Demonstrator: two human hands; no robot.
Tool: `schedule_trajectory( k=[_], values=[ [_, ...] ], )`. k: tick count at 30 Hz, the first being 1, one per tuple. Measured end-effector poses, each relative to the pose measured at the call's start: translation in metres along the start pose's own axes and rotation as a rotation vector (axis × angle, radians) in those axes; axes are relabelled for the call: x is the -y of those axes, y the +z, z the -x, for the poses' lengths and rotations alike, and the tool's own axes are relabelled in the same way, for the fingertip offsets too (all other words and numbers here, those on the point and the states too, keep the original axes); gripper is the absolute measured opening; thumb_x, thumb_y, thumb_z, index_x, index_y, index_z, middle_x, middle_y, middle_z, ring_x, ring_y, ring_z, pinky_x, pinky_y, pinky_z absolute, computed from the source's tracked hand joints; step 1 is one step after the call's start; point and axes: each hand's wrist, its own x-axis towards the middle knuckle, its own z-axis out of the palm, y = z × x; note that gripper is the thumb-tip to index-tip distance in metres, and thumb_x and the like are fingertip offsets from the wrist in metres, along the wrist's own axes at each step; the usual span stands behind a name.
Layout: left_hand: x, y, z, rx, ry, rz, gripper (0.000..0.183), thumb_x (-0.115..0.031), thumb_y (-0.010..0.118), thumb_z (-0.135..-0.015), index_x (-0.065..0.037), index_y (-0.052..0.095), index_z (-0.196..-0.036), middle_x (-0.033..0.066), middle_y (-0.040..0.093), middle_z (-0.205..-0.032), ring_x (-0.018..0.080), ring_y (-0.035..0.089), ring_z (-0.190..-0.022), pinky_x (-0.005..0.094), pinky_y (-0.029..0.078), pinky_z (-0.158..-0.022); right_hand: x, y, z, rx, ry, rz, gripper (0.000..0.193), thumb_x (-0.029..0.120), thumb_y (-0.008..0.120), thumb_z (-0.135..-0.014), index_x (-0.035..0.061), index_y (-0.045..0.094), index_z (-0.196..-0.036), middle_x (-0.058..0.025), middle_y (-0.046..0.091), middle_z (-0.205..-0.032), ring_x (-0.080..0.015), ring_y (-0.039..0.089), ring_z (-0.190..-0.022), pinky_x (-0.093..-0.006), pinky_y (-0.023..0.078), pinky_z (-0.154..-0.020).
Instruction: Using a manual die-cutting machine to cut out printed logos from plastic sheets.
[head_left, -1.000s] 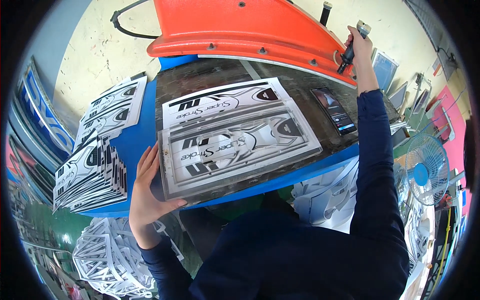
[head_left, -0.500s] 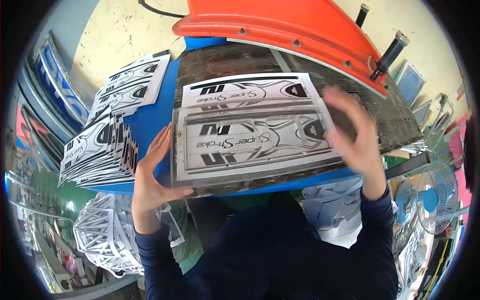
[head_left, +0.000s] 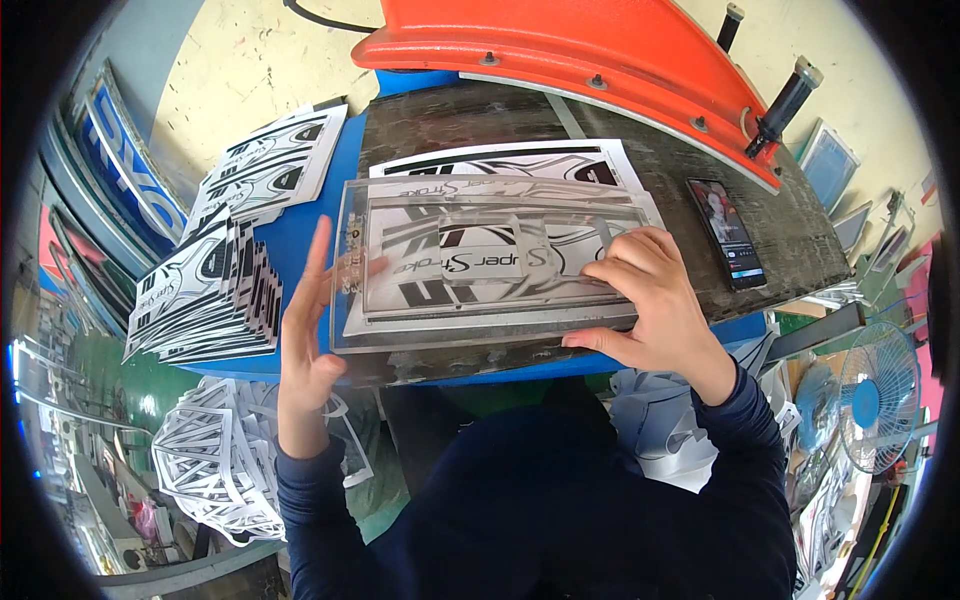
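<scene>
A clear plastic cutting die plate (head_left: 590,328), with thin blade lines and clear blocks on it, lies over a white printed sheet (head_left: 600,152) with black and grey graphics. The plate looks slightly raised and askew to the sheet. My right hand (head_left: 645,305) grips the plate's near right part, thumb by the near edge and fingers bent over the top. At the plate's left end is my left hand (head_left: 308,330), fingers apart. Some of its fingertips show through the clear plastic; whether they press on it I cannot tell.
A red machine arm (head_left: 580,50) with a black handle (head_left: 785,115) spans the far side. A phone (head_left: 725,232) lies right on the dark board (head_left: 800,240). Stacked printed sheets (head_left: 205,280) stand left on the blue table (head_left: 290,235). Cut waste sheets (head_left: 220,460) hang below; a fan (head_left: 862,400) is at right.
My right hand has come down from the right onto the plate and closed on it. The plate has shifted left and tilted. The phone, hidden before by my hand, now shows.
</scene>
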Motion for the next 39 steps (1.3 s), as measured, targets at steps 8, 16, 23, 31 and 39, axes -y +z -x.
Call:
schedule_trajectory(
  k=[8, 16, 23, 31, 39],
  values=[
    [0.012, -0.014, 0.003, 0.022, 0.028, -0.342, 0.132, -0.098, 0.033, -0.077, 0.005, 0.022, -0.159, 0.0247, 0.069, -0.127, 0.0396, 0.052, -0.136, 0.0481, 0.022, -0.121, -0.001, -0.002, 0.004, -0.008, 0.041, 0.047, 0.063, 0.055, 0.087, -0.068, 0.0027, 0.071, -0.099, -0.0097, 0.061, -0.092, -0.0311, 0.061, -0.092, -0.0487, 0.038, -0.104],
    [-0.027, 0.011, -0.016, 0.168, 0.07, -0.917, 0.047, -0.027, 0.076, -0.089, -0.002, 0.069, -0.127, 0.0166, 0.068, -0.131, 0.0348, 0.056, -0.133, 0.0565, 0.029, -0.117, -0.019, -0.005, 0.015, -0.359, 0.204, -0.357, 0.061, 0.052, 0.078, -0.079, -0.0026, 0.069, -0.104, -0.0128, 0.06, -0.089, -0.0279, 0.056, -0.087, -0.0387, 0.04, -0.089],
    [-0.019, 0.068, -0.053, 0.479, 0.201, -0.616, 0.051, -0.024, 0.083, -0.082, -0.003, 0.07, -0.126, 0.0179, 0.067, -0.132, 0.0375, 0.058, -0.131, 0.0428, 0.05, -0.106, -0.03, -0.007, 0.033, -0.519, 0.32, -0.599, 0.074, 0.059, 0.062, -0.095, -0.0101, 0.061, -0.119, -0.0142, 0.063, -0.107, -0.0218, 0.058, -0.099, -0.0349, 0.043, -0.091],
    [-0.021, 0.084, -0.058, 0.521, 0.212, -0.734, 0.074, -0.041, 0.089, -0.072, 0.0, 0.066, -0.129, 0.0173, 0.066, -0.135, 0.0375, 0.059, -0.129, 0.0436, 0.049, -0.106, -0.039, -0.001, 0.039, -0.744, 0.341, -0.845, 0.078, 0.061, 0.06, -0.096, -0.0114, 0.059, -0.123, -0.0191, 0.068, -0.116, -0.0239, 0.066, -0.104, -0.0377, 0.05, -0.095],
    [-0.018, 0.085, -0.061, 0.473, 0.284, -0.772, 0.06, -0.032, 0.088, -0.074, -0.008, 0.071, -0.125, 0.0127, 0.07, -0.126, 0.033, 0.065, -0.117, 0.0409, 0.054, -0.097, -0.038, -0.001, 0.038, -0.749, 0.338, -0.842, 0.078, 0.064, 0.061, -0.094, -0.01, 0.062, -0.119, -0.0187, 0.069, -0.115, -0.0231, 0.066, -0.103, -0.0371, 0.05, -0.094]
  ],
)
